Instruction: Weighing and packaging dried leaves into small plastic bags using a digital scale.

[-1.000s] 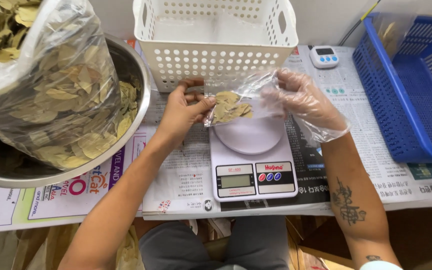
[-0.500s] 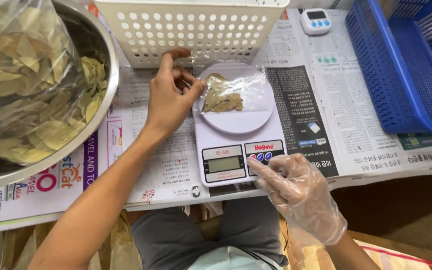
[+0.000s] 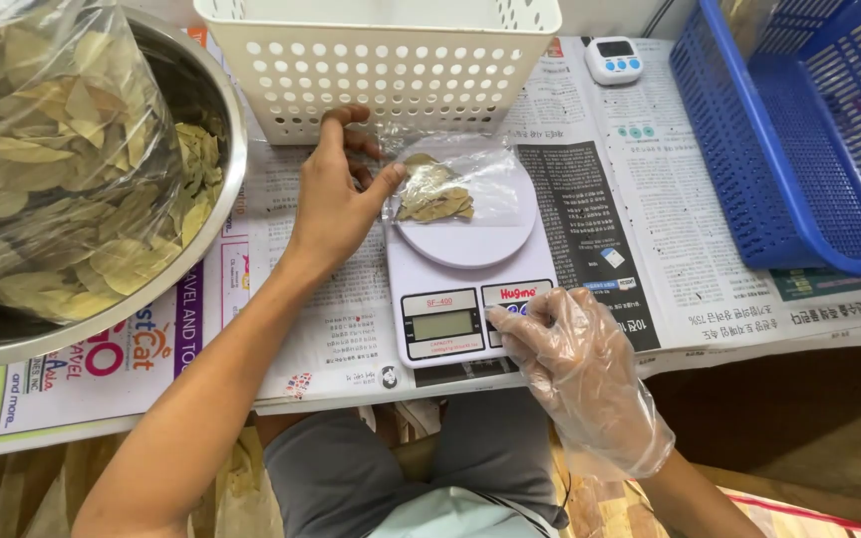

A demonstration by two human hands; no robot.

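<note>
steel bowl [image 3: 219,214] and blue basket [image 3: 749,169] cut off by edges; scale display [image 3: 442,325] unreadable.

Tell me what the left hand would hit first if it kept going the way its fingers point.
The left hand points up and away, toward the white basket. Its fingers look almost at the basket's holed wall, so that wall comes first, though depth is hard to judge.

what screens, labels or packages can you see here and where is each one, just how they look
Scale display: grey rectangular screen on the white scale's front, beside the gloved right hand.
Timer: small white device with dark screen and blue buttons, far edge of table.
Clear bag: holding dried leaves, on the scale's plate, touched by the left hand.
</note>
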